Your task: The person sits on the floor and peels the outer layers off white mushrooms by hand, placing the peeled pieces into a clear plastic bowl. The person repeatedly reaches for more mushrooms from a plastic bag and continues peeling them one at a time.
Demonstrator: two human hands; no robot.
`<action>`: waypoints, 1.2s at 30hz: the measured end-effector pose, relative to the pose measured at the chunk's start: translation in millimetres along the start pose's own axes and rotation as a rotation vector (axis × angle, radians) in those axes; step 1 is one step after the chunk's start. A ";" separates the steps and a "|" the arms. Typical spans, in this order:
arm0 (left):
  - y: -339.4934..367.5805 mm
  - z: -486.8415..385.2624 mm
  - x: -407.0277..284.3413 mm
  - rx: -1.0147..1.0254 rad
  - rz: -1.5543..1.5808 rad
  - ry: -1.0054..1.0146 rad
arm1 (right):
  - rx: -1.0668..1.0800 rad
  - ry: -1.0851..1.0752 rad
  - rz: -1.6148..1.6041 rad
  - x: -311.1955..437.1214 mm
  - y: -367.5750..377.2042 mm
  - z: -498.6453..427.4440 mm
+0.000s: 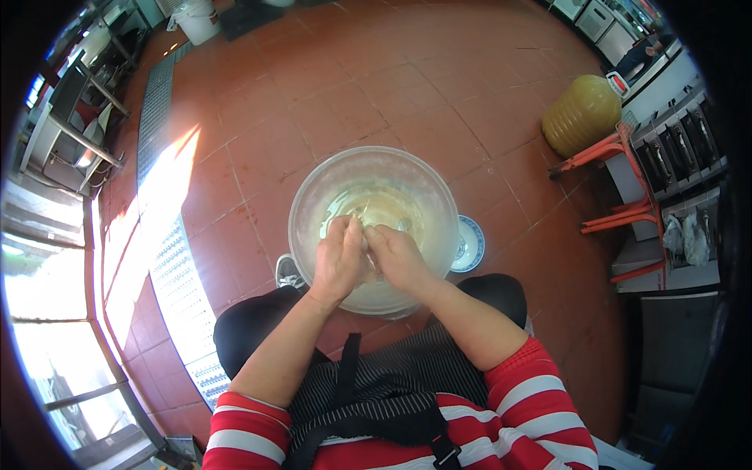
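A translucent plastic tub (299, 176) stands in front of me between my knees, with pale yellowish liquid (411, 205) in its bottom. Over it, my left hand (338, 255) and my right hand (396, 252) meet at the thumbs and fingertips. Both pinch a small pale thing (368, 258), mostly hidden by the fingers, so its kind is unclear. Close to the tub's right side, a white bowl with a blue pattern (470, 247) rests on the floor, partly covered by the tub's rim.
Reddish tiles (376, 76) cover the floor, with a metal drain grate (154, 111) along the left. To the right are a large jug of yellowish liquid (581, 114) and an orange-legged stool (637, 176). A white bucket (197, 20) stands at the far left; a person (640, 56) is at the far right.
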State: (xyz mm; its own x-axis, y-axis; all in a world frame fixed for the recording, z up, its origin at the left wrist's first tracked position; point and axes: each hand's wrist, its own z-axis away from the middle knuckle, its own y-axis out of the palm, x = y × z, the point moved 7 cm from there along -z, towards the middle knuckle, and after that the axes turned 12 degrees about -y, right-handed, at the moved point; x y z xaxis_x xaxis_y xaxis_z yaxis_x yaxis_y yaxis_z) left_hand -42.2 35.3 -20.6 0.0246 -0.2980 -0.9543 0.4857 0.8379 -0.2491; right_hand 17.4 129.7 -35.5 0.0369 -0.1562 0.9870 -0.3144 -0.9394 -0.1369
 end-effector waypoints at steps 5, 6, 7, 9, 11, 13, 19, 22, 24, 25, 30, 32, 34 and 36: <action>2.4 7.1 -9.8 -0.005 -0.149 0.165 | 0.045 0.093 -0.079 -1.3 3.2 4.2; 3.3 10.8 -14.3 -0.039 -0.210 0.294 | 0.042 0.104 -0.114 -3.0 3.4 5.2; 4.1 13.8 -17.0 -0.057 -0.240 0.367 | 0.039 0.115 -0.148 -5.9 4.0 6.5; 4.3 18.8 -22.1 -0.083 -0.269 0.456 | 0.028 0.168 -0.252 -9.9 5.4 9.6; 4.3 20.5 -22.7 -0.067 -0.236 0.446 | 0.012 0.250 -0.390 -14.0 7.6 13.5; 5.1 20.0 -21.0 -0.031 -0.171 0.393 | -0.028 0.120 -0.228 -8.5 1.8 10.6; -2.2 7.2 -9.8 0.015 0.059 0.048 | -0.044 0.140 -0.283 -2.6 -2.1 4.9; 2.1 3.6 9.3 0.178 0.168 -0.334 | -0.071 0.172 -0.539 3.0 -9.2 1.5; 3.5 4.1 14.4 0.231 0.309 -0.414 | -0.076 0.126 -0.573 7.1 -16.1 -2.1; 4.4 4.8 16.3 0.260 0.377 -0.452 | -0.058 0.118 -0.524 5.8 -18.0 -2.2; 14.0 6.3 10.9 0.405 0.489 -0.491 | -0.057 0.170 -0.452 1.0 -21.2 1.7; 18.2 3.7 20.5 0.476 0.529 -0.515 | -0.014 0.129 -0.350 7.0 -22.3 0.8; 16.5 2.6 21.1 0.444 0.401 -0.517 | 0.045 0.087 -0.260 10.2 -20.8 -0.1; 16.8 3.8 14.7 0.448 0.303 -0.509 | 0.125 0.047 -0.184 10.8 -15.8 -0.4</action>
State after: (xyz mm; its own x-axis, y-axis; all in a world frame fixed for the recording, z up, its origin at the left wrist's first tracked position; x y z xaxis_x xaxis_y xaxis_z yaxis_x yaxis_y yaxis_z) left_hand -30.4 43.2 -38.1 0.5630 -0.3499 -0.7487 0.7006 0.6826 0.2079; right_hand 22.3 143.0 -22.7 0.0375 0.0325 0.9988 -0.1865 -0.9817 0.0390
